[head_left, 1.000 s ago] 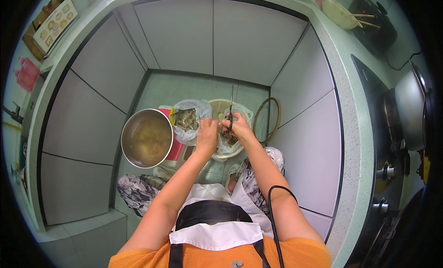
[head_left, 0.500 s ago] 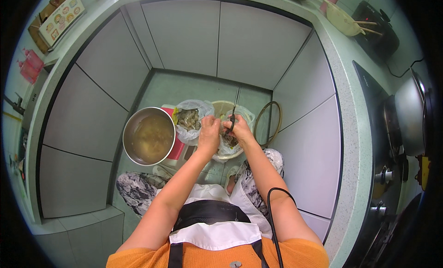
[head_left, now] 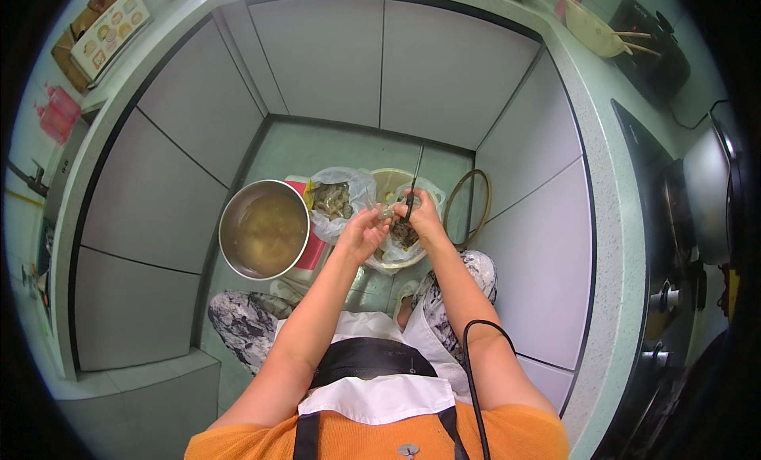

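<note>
My right hand (head_left: 424,216) is closed round a pair of black-handled scissors (head_left: 411,197), whose thin blades point away from me. Fingertips of my left hand (head_left: 365,233) pinch what looks like a translucent grey shrimp (head_left: 386,211), close beside my right fingers. Below both hands stands a pale round bin (head_left: 384,177) lined with a clear plastic bag (head_left: 430,192); dark grey-brown scraps (head_left: 404,235) lie in it. To the left, a white plastic bag (head_left: 364,183) sits open, full of grey shrimp (head_left: 331,199).
A steel pot (head_left: 224,246) of cloudy brownish liquid stands left of the bags, beside a red-and-white stool or box (head_left: 312,252). A hose-like ring (head_left: 484,210) leans by the right cabinet. Cabinets enclose the floor; a counter (head_left: 583,135) runs above, with a stove (head_left: 646,183) at right.
My left hand has turned and loosened, showing more of the palm and the shrimp at its fingertips. The scissors stay in my right hand. The whole view has shifted slightly.
</note>
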The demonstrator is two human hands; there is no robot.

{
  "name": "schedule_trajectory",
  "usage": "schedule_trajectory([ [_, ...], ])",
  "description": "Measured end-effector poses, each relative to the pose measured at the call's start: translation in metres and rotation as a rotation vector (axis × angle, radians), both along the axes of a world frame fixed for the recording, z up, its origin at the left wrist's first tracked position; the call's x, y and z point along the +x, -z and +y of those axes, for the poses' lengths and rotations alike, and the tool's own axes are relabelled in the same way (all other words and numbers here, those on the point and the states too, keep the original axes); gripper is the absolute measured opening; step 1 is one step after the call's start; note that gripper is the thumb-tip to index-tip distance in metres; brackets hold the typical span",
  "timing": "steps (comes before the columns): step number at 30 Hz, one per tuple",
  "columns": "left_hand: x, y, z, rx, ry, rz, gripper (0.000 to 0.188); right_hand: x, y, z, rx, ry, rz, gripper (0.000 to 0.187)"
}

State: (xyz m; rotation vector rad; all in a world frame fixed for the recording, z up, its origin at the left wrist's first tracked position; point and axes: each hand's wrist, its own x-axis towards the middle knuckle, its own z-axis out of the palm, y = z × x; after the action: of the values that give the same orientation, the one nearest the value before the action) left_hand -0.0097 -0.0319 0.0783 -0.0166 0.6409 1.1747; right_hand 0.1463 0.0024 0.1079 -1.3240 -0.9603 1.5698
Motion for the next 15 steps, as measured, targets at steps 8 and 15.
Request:
schedule_trajectory([
  [8, -0.002, 0.003, 0.008, -0.062, 0.052, 0.211, 0.012, 0.002, 0.001, -0.004, -0.013, -0.103, 0.036, 0.040],
  [15, -0.009, 0.017, 0.031, -0.295, -0.182, -0.014, 0.011, 0.016, -0.009, -0.017, -0.133, -0.270, -0.156, 0.038],
])
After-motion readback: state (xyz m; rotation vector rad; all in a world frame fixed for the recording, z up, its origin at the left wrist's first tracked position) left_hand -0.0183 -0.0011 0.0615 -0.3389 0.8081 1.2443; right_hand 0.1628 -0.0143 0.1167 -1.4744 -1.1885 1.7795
